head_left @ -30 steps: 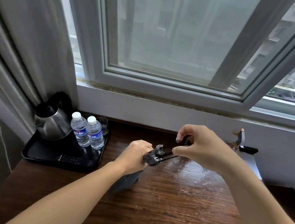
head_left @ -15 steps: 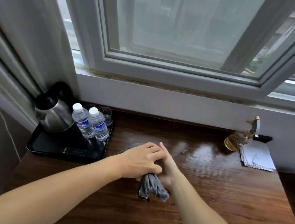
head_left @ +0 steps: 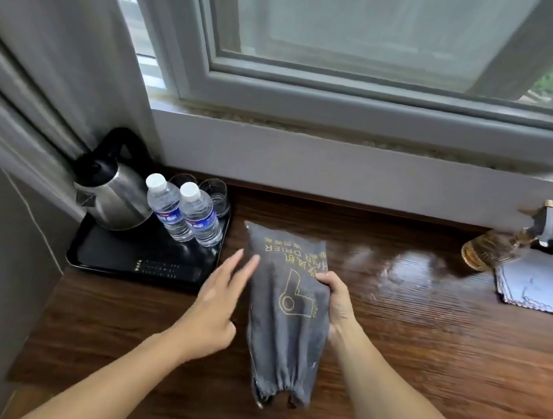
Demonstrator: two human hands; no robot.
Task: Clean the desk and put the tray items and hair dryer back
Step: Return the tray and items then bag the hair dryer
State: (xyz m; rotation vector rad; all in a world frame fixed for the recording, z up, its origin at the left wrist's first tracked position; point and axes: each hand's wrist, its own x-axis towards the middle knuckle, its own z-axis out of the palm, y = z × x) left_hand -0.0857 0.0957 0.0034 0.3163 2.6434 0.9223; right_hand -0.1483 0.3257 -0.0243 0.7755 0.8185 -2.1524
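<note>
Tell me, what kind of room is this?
Probably a hotel room: a black tray holds a kettle, two water bottles and glasses on a wooden desk, beside a grey bag marked HAIR DRIER.

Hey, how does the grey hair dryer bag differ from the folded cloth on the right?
The hair dryer bag is dark grey with yellow print; the folded cloth is pale and plain. The right hand grips the bag; no hand touches the cloth. Both lie on the desk.

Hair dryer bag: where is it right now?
Head view: on the desk right of the black tray, the hair dryer bag is gripped at its right edge by the right hand, the open left hand at its left side.
</note>
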